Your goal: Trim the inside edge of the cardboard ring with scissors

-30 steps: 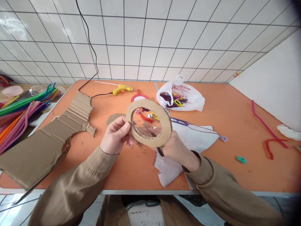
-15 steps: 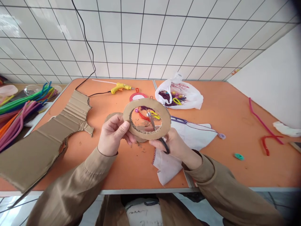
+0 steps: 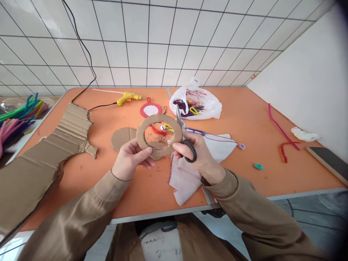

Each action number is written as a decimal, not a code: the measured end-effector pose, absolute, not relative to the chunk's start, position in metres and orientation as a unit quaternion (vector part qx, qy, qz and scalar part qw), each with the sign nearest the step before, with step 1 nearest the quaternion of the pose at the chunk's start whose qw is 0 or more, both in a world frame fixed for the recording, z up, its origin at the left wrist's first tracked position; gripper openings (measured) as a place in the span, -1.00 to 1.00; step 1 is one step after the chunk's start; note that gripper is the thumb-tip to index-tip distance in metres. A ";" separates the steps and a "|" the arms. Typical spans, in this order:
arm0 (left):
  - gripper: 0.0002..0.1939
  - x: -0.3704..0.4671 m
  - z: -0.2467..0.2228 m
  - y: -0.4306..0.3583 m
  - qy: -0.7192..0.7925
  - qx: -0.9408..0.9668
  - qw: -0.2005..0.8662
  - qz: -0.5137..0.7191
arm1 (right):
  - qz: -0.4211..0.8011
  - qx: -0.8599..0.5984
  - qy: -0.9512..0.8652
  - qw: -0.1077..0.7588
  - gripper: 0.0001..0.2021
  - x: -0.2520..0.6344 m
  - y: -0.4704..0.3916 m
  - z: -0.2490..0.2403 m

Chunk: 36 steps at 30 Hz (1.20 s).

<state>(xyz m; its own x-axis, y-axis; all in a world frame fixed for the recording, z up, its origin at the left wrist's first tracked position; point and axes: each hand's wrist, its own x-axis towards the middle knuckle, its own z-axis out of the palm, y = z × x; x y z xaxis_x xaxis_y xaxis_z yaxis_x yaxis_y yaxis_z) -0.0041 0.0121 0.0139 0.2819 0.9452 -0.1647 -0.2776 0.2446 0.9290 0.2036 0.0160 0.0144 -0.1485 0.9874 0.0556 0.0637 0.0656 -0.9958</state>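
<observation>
Cardboard ring (image 3: 140, 135), being held raised above an orange table (image 3: 233, 188). The left hand (image 3: 130, 157) is clamping its lower left rim, the thumb pressing on the near face and the other fingers curling behind. The right hand (image 3: 199, 152) is gripping scissors (image 3: 179, 117), its fingers closing about the black handle, while its thumb is reaching the ring's lower right rim. The blades are pointing away from these fingers, beside the ring's right edge; whether they are touching it cannot be told. Just beyond the left fingers, a cardboard disc (image 3: 123, 139) is lying flat; well to their left, a cut cardboard sheet (image 3: 70, 139) is spreading across the table. Farther beyond the fingers, a yellow glue gun (image 3: 125, 98), a red-rimmed disc (image 3: 150, 110) and a white plastic bag (image 3: 213, 108) are resting toward the tiled wall (image 3: 136, 54). Below the right fingers and extending to their right, a white cloth (image 3: 187, 177) is lying; well to their right, a green coil (image 3: 258, 166) is resting.
</observation>
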 end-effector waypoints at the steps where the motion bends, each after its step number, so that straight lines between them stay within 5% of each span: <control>1: -0.56 -0.005 0.015 0.013 0.401 0.422 0.674 0.454 | 0.509 -0.462 -0.566 0.455 -0.82 0.206 0.016 0.017; 15: -0.56 -0.006 0.011 0.015 0.351 0.423 0.700 0.457 | 0.541 -0.369 -0.567 0.500 -0.89 0.210 0.011 0.017; 23: -0.54 -0.005 0.019 0.011 0.339 0.447 0.689 0.459 | 0.465 -0.374 -0.721 0.352 -0.93 0.203 0.010 0.007; 33: -0.47 -0.011 0.025 0.015 0.338 0.466 0.633 0.518 | 0.320 -0.368 -0.816 0.312 -0.99 0.204 0.006 0.002; 36: -0.52 -0.012 0.026 0.015 0.360 0.457 0.614 0.534 | 0.288 -0.353 -0.839 0.298 -0.83 0.205 0.006 0.000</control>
